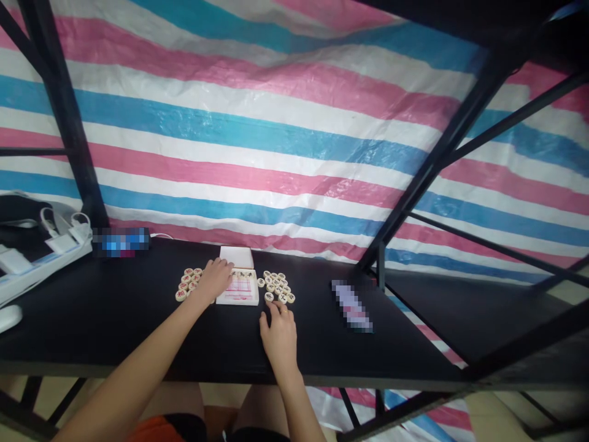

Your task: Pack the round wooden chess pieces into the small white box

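My left hand point(215, 279) lies over the left side of a small white open box point(237, 301). Its fingers bend together at the upper left rim, and whatever is under them is hidden. Inside the box, a few round Chinese chess pieces point(242, 274) line the back edge, above a sheet with pink lines. My right hand point(278, 331) reaches in from the front with fingers apart. Its fingertips come to the near edge of a cluster of dark-marked chess pieces point(279, 288). Red-marked chess pieces point(183, 286) form another group left of the box, partly covered by my left hand.
The black desk point(322, 356) carries a pixelated object point(352, 306) at right and another point(121, 242) at back left. A white power strip point(43, 270) with plugs and a white mouse point(10, 317) are at left. Black metal posts point(409, 178) and striped sheeting point(257, 153) enclose the desk.
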The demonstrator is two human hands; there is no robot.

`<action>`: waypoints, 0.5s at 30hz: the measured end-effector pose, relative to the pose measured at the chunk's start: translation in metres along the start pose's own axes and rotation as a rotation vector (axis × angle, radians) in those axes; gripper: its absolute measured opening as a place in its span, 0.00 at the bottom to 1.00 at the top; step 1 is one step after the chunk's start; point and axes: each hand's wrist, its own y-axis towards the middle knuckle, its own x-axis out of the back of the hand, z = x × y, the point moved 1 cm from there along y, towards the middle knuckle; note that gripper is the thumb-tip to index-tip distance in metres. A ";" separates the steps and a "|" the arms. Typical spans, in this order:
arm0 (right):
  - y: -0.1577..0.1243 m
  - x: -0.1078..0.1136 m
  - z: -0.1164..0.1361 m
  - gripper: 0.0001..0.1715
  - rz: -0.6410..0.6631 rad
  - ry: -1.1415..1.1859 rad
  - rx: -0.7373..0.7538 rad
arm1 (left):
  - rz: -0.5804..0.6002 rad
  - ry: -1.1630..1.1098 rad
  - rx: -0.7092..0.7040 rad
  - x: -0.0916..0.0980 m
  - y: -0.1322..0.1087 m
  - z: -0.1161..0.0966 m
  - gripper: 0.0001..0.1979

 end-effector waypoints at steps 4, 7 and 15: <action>0.000 -0.001 0.002 0.20 0.033 -0.066 -0.002 | -0.048 -0.049 -0.040 0.023 -0.028 -0.022 0.12; 0.000 -0.001 0.003 0.21 0.047 -0.096 0.012 | -0.119 -0.274 -0.080 0.029 -0.064 -0.040 0.11; -0.001 -0.003 -0.003 0.16 -0.072 0.001 0.049 | 0.060 -0.710 0.084 0.005 -0.110 -0.043 0.10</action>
